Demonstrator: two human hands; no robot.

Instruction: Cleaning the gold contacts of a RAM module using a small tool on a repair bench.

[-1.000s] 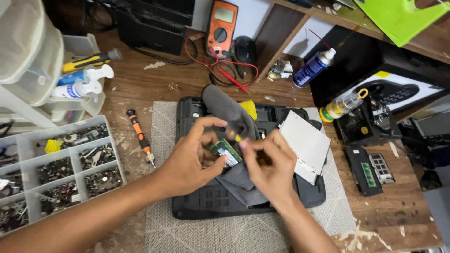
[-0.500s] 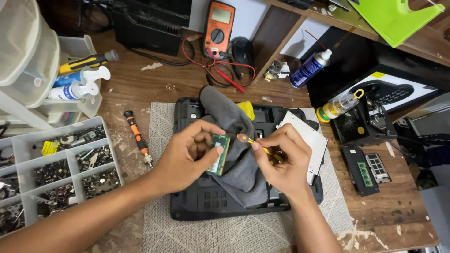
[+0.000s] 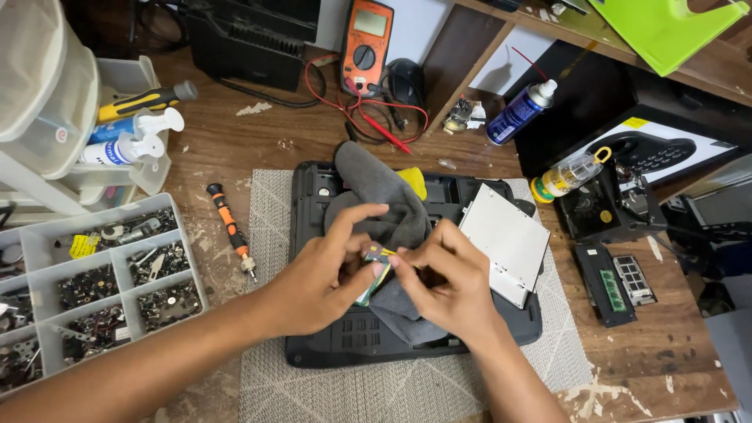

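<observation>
Above the upturned black laptop [image 3: 345, 345], the left hand [image 3: 317, 286] pinches a small green memory module [image 3: 374, 270], its long axis steeply tilted. The right hand [image 3: 446, 282] has its grip closed on the module's upper end, over the grey cloth [image 3: 376, 196].

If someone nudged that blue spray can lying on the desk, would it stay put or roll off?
The blue spray can lies on its side on the wooden desk, so its round body would probably roll on a sideways push. A dark box sits close beside it and would likely stop it soon. Its thin red straw looks easy to bend.
</observation>
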